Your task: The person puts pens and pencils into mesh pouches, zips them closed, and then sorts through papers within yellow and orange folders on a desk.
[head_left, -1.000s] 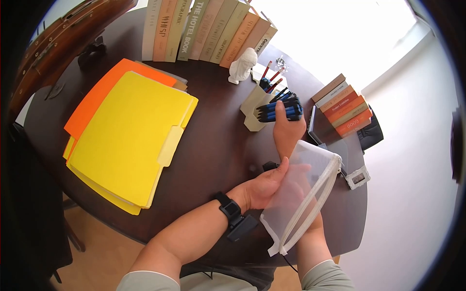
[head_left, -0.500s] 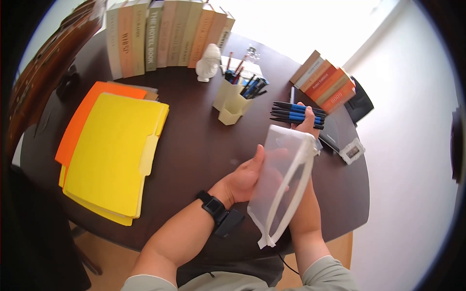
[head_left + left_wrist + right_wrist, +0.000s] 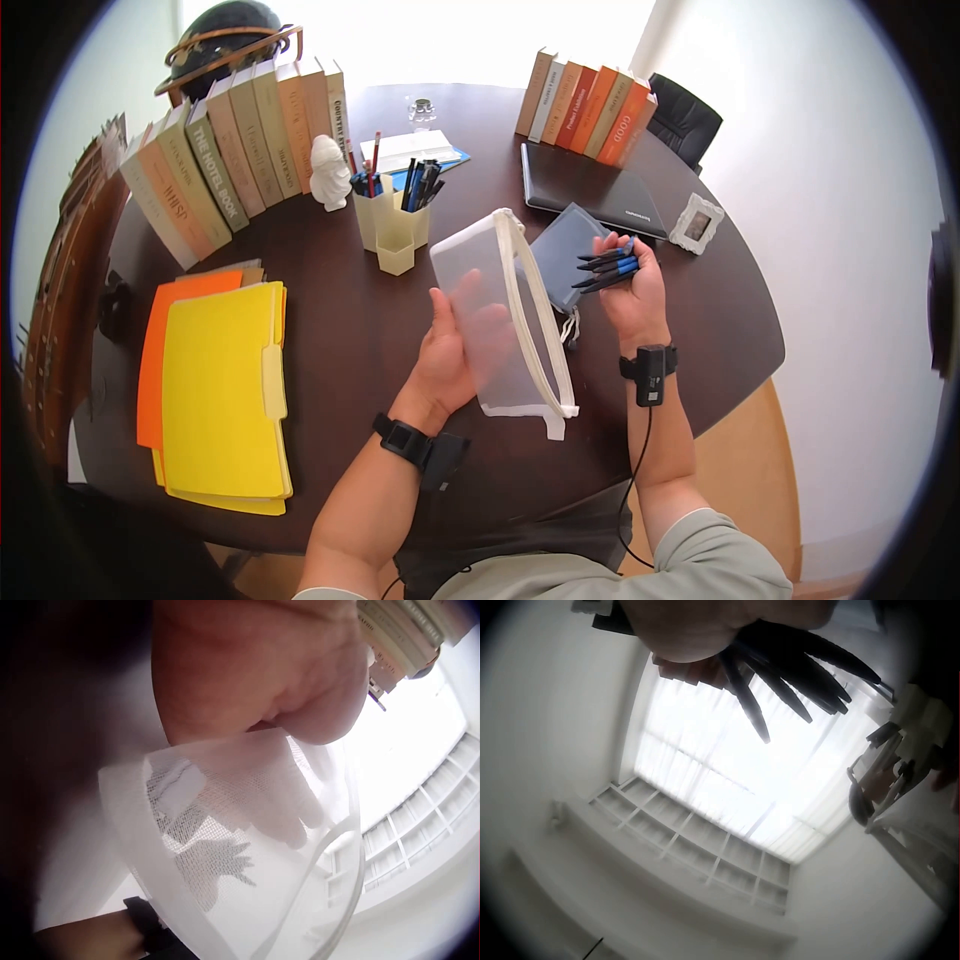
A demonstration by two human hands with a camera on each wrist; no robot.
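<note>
My left hand (image 3: pixel 445 355) holds a white mesh zipper pouch (image 3: pixel 500 370) above the table, thumb up at its left edge and fingers showing through the mesh. The pouch's cream zipper side faces right, its two edges apart. In the left wrist view the mesh (image 3: pixel 135 825) hangs below the palm (image 3: pixel 255 675). To the right of the pouch, my right hand (image 3: pixel 640 305) grips a bunch of several black-and-blue pens (image 3: pixel 612 266), tips pointing left toward the pouch. The right wrist view shows these pens (image 3: pixel 787 697) fanned out dark against the window.
A cream hexagonal pen holder (image 3: pixel 396 258) with pens and pencils stands beyond the pouch, near a white statuette (image 3: pixel 330 175). Yellow folders (image 3: pixel 220 390) lie at left. A grey-blue pouch (image 3: pixel 560 245), a black laptop (image 3: pixel 590 190) and a photo frame (image 3: pixel 697 224) lie at right; book rows stand behind.
The right hand has carried the pens away from the pen holder to the right side of the mesh pouch, turning them tips left. The left hand keeps the pouch; the head view has shifted.
</note>
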